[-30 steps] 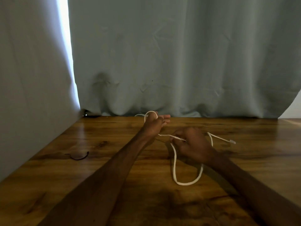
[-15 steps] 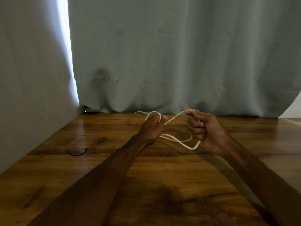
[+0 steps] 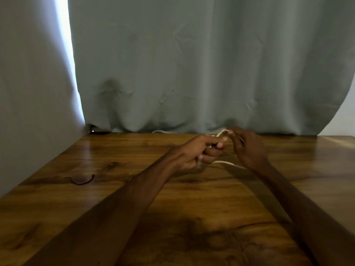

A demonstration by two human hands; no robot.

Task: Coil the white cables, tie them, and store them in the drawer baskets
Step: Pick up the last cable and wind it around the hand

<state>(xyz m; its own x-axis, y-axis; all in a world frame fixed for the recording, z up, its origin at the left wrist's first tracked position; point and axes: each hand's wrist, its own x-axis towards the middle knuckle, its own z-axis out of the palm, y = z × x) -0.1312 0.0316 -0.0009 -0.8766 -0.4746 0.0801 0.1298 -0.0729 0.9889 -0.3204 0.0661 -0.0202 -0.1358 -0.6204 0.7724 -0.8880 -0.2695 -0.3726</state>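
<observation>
A thin white cable (image 3: 228,163) runs between both hands above the wooden table (image 3: 134,189). My left hand (image 3: 197,152) has its fingers curled round gathered loops of the cable. My right hand (image 3: 247,148) pinches a strand of it near my left fingertips, at the far side. A short stretch of cable hangs below, between the two hands. Another bit of white cable (image 3: 161,131) lies at the foot of the curtain. Most of the coil is hidden inside my left hand.
A small black tie (image 3: 82,180) lies on the table at the left. A grey-green curtain (image 3: 192,64) hangs along the table's far edge and a pale panel (image 3: 28,93) closes the left side. No drawer or basket is in view.
The long loop that lay on the table has been drawn up into my left hand. My right hand rose from the table and moved in close to my left fingertips.
</observation>
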